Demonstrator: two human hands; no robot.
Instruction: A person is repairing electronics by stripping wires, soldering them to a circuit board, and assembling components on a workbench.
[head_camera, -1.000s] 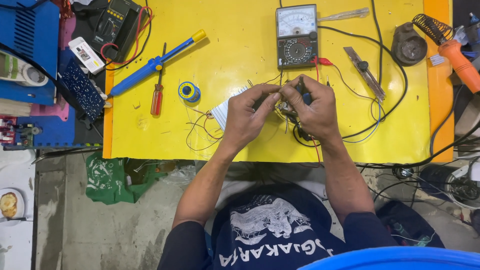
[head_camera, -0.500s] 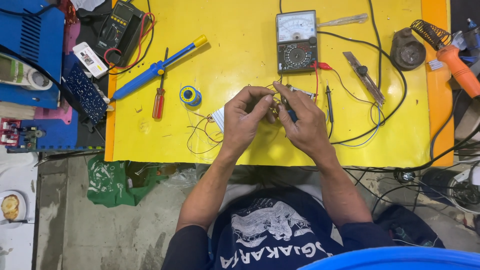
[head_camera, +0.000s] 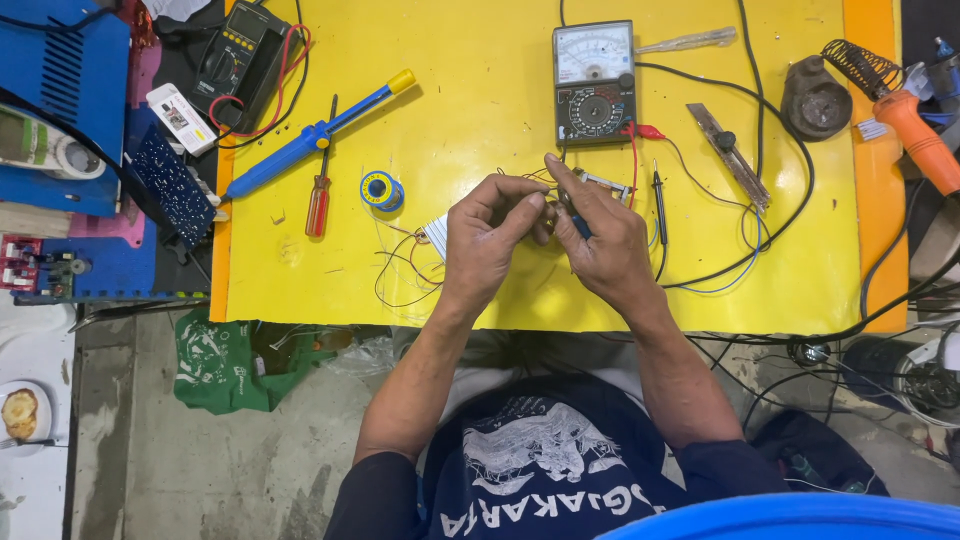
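Both our hands meet above the yellow mat (head_camera: 480, 260), just below the analog meter (head_camera: 594, 82). Our left hand (head_camera: 487, 240) pinches thin copper wire (head_camera: 520, 178) at thumb and forefinger; the strand runs roughly left to right toward our right hand (head_camera: 605, 245), which grips a small blue-handled tool (head_camera: 578, 222), tip pointing up-left at the wire. Fingertips nearly touch. Both wrists are raised, forearms converging. A small white part (head_camera: 436, 235) lies just left of the left hand.
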